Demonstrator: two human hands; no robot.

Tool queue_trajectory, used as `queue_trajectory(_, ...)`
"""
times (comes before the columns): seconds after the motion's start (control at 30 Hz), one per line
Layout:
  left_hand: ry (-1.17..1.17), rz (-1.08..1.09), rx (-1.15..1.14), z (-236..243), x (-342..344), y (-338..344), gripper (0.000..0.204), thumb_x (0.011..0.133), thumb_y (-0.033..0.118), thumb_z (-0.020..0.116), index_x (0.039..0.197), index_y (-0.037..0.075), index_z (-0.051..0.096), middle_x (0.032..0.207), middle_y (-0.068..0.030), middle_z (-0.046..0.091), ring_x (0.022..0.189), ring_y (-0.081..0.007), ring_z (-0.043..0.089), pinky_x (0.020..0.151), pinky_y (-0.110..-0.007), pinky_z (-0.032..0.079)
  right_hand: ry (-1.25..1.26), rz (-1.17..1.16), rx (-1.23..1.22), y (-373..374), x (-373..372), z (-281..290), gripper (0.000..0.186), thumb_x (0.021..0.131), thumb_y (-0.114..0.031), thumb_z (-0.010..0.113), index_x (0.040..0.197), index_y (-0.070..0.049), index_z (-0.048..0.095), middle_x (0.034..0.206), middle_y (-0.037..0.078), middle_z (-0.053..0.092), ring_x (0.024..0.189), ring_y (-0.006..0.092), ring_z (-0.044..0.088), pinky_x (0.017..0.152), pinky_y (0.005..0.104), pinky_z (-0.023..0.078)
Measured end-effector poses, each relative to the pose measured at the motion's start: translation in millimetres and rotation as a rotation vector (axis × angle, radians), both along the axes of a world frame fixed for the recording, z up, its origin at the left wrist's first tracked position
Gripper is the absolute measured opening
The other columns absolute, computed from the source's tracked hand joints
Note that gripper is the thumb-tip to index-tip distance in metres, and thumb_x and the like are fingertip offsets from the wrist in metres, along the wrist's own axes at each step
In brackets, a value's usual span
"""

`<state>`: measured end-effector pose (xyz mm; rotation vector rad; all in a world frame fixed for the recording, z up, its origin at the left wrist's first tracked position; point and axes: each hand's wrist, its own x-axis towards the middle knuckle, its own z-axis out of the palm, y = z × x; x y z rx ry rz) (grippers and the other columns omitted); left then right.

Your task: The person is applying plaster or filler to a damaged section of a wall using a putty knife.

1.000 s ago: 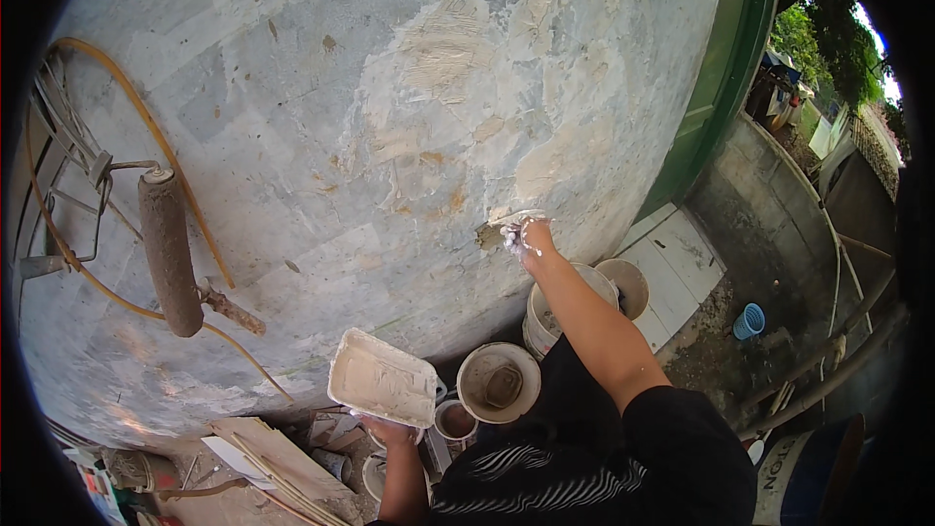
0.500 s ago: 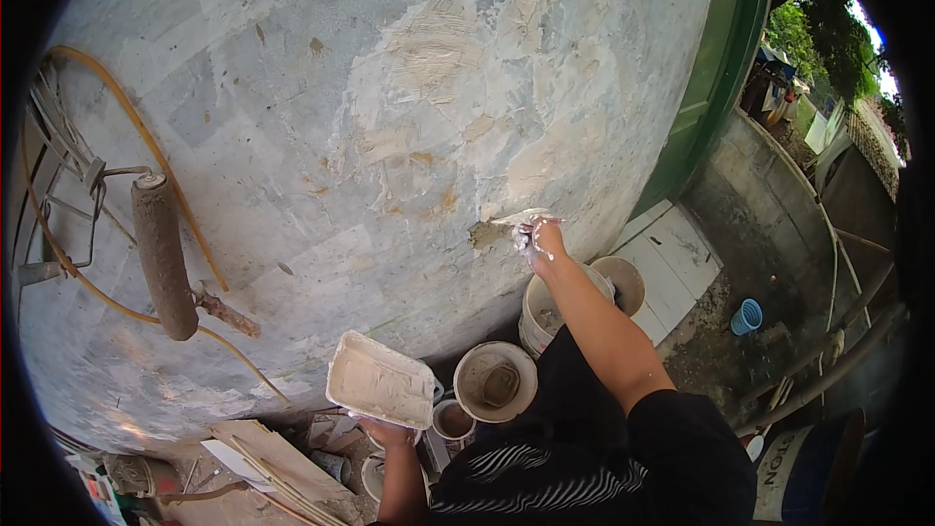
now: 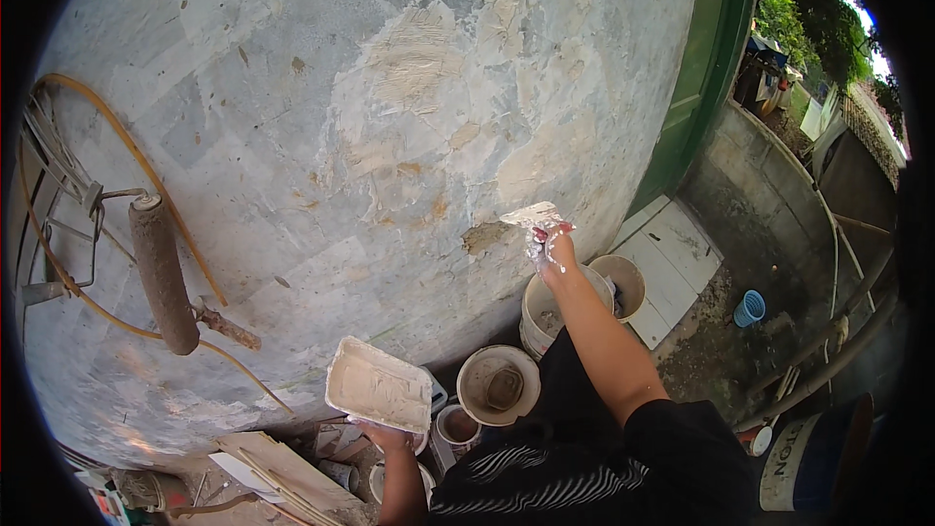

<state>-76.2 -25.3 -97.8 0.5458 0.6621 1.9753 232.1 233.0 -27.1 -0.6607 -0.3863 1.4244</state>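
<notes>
My right hand [image 3: 551,245], smeared with white paste, is closed round a putty knife [image 3: 532,215] whose wide blade is coated in pale filler. The blade is close to the wall, just right of a rough brown bare patch [image 3: 484,238]; I cannot tell if it touches. Low on the left, my left hand [image 3: 386,435] grips a shallow rectangular tray [image 3: 380,385] from below, its fingers partly hidden. Cream filler coats the tray's inside. The grey-white wall [image 3: 263,166] carries fresh beige filler [image 3: 417,54] higher up.
A paint roller [image 3: 164,273] and an orange hose [image 3: 127,131] hang at the left. Below stand a bucket [image 3: 499,385] and a larger pail [image 3: 542,317]. Boards [image 3: 292,472] lie at lower left. A green door frame [image 3: 691,88] bounds the wall; a blue plastic cup [image 3: 749,309] is at right.
My right hand has turned the putty knife, so more of its coated blade faces me, and sits slightly right of and away from the bare patch. The view has shifted slightly; the tray stays held.
</notes>
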Motion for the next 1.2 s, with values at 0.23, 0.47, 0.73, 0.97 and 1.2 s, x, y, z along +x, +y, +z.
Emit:
queue_trajectory(0.23, -0.126, -0.189, 0.147, -15.0, -7.8, 9.8, 0.076, 0.078, 0.067, 0.025, 0.135, 0.018, 0.014, 0.138, -0.0095, 0.018, 0.121, -0.0334, 0.027, 0.097, -0.05, 0.027, -0.01, -0.205, -0.18, 37.9, -24.5, -55.3, 0.016, 0.084, -0.007, 0.038, 0.096, -0.006, 0.049, 0.075, 0.005, 0.052, 0.058, 0.0144, 0.05, 0.044, 0.0274, 0.039)
queue_trajectory(0.47, 0.275, 0.063, 0.031, -5.0, -13.6, 5.8, 0.078, 0.078, 0.067, 0.022, 0.134, 0.014, 0.014, 0.137, -0.0114, 0.018, 0.121, -0.0348, 0.028, 0.096, -0.049, 0.028, -0.046, -0.143, -0.113, 24.3, -16.0, -44.4, 0.016, 0.084, -0.007, 0.039, 0.093, -0.003, 0.051, 0.074, 0.004, 0.053, 0.06, 0.013, 0.051, 0.048, 0.0261, 0.04)
queue_trajectory(0.73, 0.248, 0.049, -0.03, -17.1, -18.2, 9.6, 0.077, 0.078, 0.067, 0.022, 0.134, 0.014, 0.014, 0.138, -0.0119, 0.017, 0.122, -0.0349, 0.026, 0.096, -0.049, 0.028, -0.16, -0.196, -0.135, 29.5, -4.5, -43.5, 0.011, 0.082, -0.005, 0.041, 0.085, -0.005, 0.051, 0.068, 0.002, 0.05, 0.055, 0.012, 0.048, 0.044, 0.0262, 0.037)
queue_trajectory(0.97, 0.015, -0.276, 0.2, -24.4, -20.9, 16.6, 0.077, 0.078, 0.066, 0.026, 0.136, 0.017, 0.01, 0.14, -0.0094, 0.009, 0.126, -0.0351, 0.017, 0.099, -0.054, 0.018, -0.156, -0.297, -0.157, 45.9, 6.5, -64.7, 0.011, 0.083, -0.007, 0.039, 0.082, -0.007, 0.05, 0.065, 0.002, 0.049, 0.052, 0.0124, 0.046, 0.042, 0.0271, 0.037)
queue_trajectory(1.2, -0.145, -0.173, 0.157, 12.1, -11.8, 18.0, 0.075, 0.078, 0.064, 0.027, 0.135, 0.017, 0.013, 0.139, -0.009, 0.014, 0.124, -0.0352, 0.021, 0.098, -0.053, 0.021, -0.2, -0.34, -0.193, 27.2, -0.3, -67.9, 0.01, 0.082, -0.006, 0.04, 0.085, -0.006, 0.05, 0.066, 0.002, 0.049, 0.052, 0.013, 0.048, 0.041, 0.0275, 0.037)
